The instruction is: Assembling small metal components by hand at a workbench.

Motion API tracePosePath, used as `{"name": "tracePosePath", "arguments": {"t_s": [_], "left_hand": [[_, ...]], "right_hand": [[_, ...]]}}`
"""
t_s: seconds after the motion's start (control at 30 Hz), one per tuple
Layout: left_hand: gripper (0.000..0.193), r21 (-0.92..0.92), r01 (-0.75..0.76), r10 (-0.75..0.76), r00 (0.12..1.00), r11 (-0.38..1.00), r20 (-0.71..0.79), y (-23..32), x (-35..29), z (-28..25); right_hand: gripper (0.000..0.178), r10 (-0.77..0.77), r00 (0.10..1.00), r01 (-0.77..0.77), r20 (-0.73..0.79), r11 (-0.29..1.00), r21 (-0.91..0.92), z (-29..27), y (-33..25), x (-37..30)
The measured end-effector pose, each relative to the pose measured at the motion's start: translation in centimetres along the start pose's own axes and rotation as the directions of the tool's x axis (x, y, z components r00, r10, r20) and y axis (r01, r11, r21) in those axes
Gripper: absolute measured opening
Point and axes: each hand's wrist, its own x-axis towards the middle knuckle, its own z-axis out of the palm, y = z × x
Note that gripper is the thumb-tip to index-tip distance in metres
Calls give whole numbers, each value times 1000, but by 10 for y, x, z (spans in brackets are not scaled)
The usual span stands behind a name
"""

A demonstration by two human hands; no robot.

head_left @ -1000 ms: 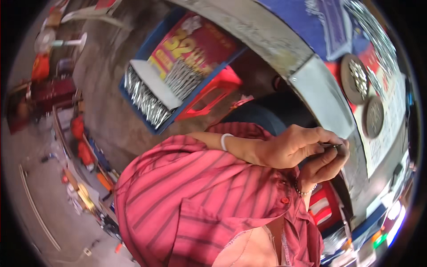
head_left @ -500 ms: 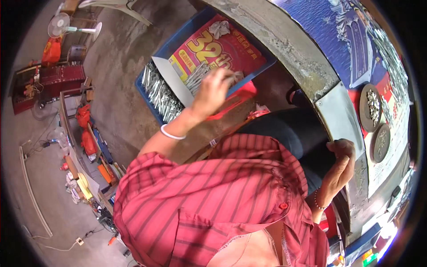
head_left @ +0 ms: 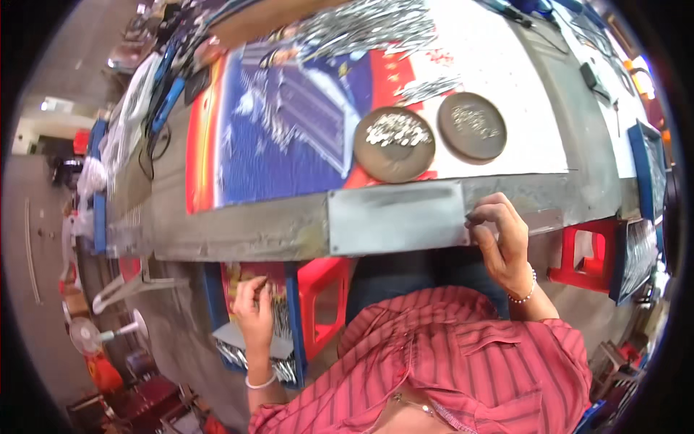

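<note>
Metal rods (head_left: 233, 354), thin, straight and shiny, lie in a blue plastic box (head_left: 215, 291) at the lower left of the frame; their direction is too small to tell. A loose bundle (head_left: 372, 30) of similar rods, at the top of the surface (head_left: 238, 235), has its long axis roughly left to right. The left hand (head_left: 253, 298) is over the box, fingers curled; the right hand (head_left: 500, 231) has bent fingertips near the right edge of a flat, smooth metal plate (head_left: 397, 220). I cannot tell whether either grip is clamped on something.
</note>
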Motion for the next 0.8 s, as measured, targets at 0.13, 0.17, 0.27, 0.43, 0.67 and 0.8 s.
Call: {"name": "tracePosePath", "arguments": {"t_s": [0.13, 0.17, 0.27, 0.43, 0.67, 0.8], "left_hand": [[13, -174, -328, 357, 918, 928, 171, 103, 86, 19], [13, -240, -406, 454, 868, 882, 202, 126, 107, 31], [13, -312, -413, 504, 803, 856, 319, 183, 170, 86], [21, -238, -665, 704, 637, 708, 313, 229, 266, 201], [24, -129, -614, 547, 564, 779, 619, 251, 301, 232], [18, -205, -451, 423, 461, 869, 780, 251, 318, 239]], "right_hand": [[7, 2, 980, -22, -199, 995, -98, -24, 34, -18], [7, -32, 978, 4, -207, 991, -133, -26, 42, -21], [6, 1, 965, -33, -261, 992, -121, -27, 57, -28], [7, -113, 942, 62, -316, 984, -168, -22, 62, -23], [11, -139, 936, 79, -322, 978, -192, -23, 67, -20], [12, -138, 937, 74, -322, 976, -205, -23, 68, -20]]}}
